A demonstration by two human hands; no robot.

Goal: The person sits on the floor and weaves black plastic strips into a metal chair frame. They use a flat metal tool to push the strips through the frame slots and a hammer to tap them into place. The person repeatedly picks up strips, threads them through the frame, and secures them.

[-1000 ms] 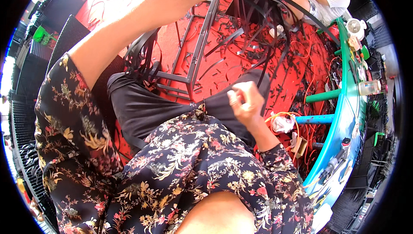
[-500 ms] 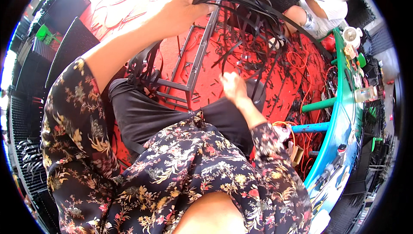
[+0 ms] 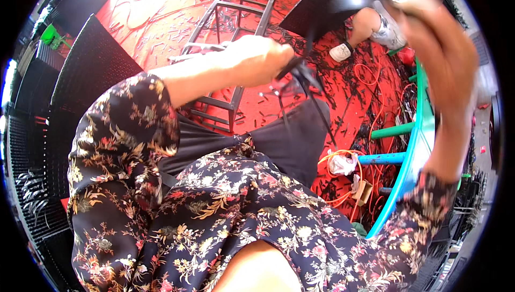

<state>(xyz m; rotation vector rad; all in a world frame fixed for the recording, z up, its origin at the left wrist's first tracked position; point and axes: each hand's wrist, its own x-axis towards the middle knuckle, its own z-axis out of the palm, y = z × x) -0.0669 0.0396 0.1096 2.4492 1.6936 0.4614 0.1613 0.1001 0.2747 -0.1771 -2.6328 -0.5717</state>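
Observation:
My left hand [image 3: 265, 60] is closed round a bundle of flat black strips [image 3: 306, 77], whose loose ends dangle over my right knee. From that fist a smeared black length arcs up and right to my right hand [image 3: 437, 45], raised high at the upper right. The right hand is blurred by motion, but its fingers appear closed on the strips. Beyond my left hand a dark metal frame [image 3: 257, 9] with crossbars lies on the red floor, partly hidden by my forearm.
A woven black panel [image 3: 88, 64] stands at left, another [image 3: 327, 2] at the back. A seated person's leg [image 3: 367, 24] is at the upper right. The blue-green table [image 3: 399, 179] curves along the right, with orange cords [image 3: 322, 158] beneath. Black scraps litter the red floor [image 3: 161, 29].
My right hand has swung from over my right knee up to the upper right. My left hand has come down and right with the strips, uncovering more of the frame.

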